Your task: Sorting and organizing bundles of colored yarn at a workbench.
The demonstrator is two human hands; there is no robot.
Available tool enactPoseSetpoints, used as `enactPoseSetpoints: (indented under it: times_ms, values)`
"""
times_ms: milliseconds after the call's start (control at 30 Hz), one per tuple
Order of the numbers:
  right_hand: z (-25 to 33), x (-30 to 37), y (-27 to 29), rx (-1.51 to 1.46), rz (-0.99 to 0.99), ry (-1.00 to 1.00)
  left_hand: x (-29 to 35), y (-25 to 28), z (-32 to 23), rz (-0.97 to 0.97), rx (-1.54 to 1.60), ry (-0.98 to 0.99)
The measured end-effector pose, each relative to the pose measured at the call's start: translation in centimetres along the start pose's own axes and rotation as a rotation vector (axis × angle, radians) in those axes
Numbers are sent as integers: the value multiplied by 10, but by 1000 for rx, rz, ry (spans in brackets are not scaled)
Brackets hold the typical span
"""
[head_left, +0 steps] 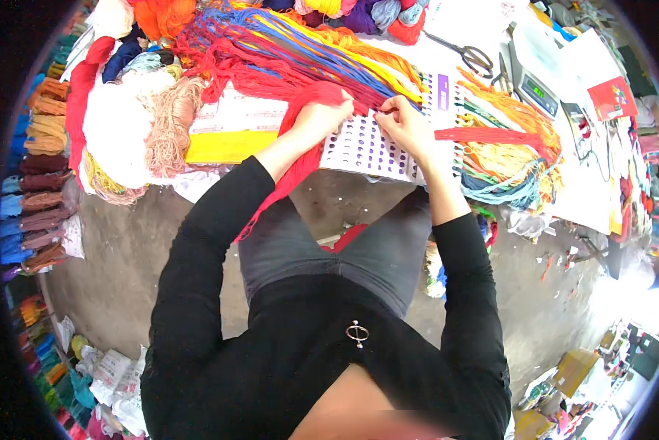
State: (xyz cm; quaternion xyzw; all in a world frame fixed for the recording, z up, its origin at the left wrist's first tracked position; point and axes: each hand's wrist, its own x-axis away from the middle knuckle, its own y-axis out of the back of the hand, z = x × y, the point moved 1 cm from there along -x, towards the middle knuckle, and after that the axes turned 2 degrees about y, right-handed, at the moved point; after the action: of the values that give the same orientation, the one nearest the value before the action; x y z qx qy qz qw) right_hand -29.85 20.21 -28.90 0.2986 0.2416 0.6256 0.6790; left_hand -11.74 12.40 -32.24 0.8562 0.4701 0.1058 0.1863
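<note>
My left hand (328,117) is closed on a thick hank of red yarn (294,110), whose loose end trails down past the table's front edge beside my forearm. Close by on the right, my right hand (406,126) has its fingers pinched together on a thin bit of dark red yarn. Beneath both hands lies an open spiral-bound card book (370,150) with rows of small dark purple spots on its white page. A flat red bundle of yarn (498,136) stretches to the right from beside my right wrist, across the book's spiral.
Blue, yellow and red hanks (300,48) spread behind my hands. Orange and teal yarn (516,172) lies at right. Black scissors (476,60) and a digital scale (535,77) sit at back right. Beige yarn (172,121) and a yellow-edged packet (230,147) lie at left.
</note>
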Motion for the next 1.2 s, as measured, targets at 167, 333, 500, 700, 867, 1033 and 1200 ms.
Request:
enactPoseSetpoints:
  times_ms: [167, 333, 500, 700, 867, 1033, 1200]
  values:
    - [6, 7, 3, 46, -23, -67, 12, 1, -24, 97, 521, 524]
    - [13, 10, -8, 147, -95, -44, 12, -12, -15, 6, 330, 269]
    - [15, 16, -9, 206, -179, -3, 7, 32, -27, 325, 1078, 524]
    - [7, 21, -11, 28, -320, 78, 13, 51, -63, 458, 1119, 273]
    - [5, 24, -19, -116, -472, 170, 14, -15, -62, 477, 294, 289]
    - [21, 22, -21, 335, -304, 297, 5, -4, -35, -441, -309, -691]
    - [16, 21, -22, 343, -345, 353, 43, 36, -75, 184, 994, 274]
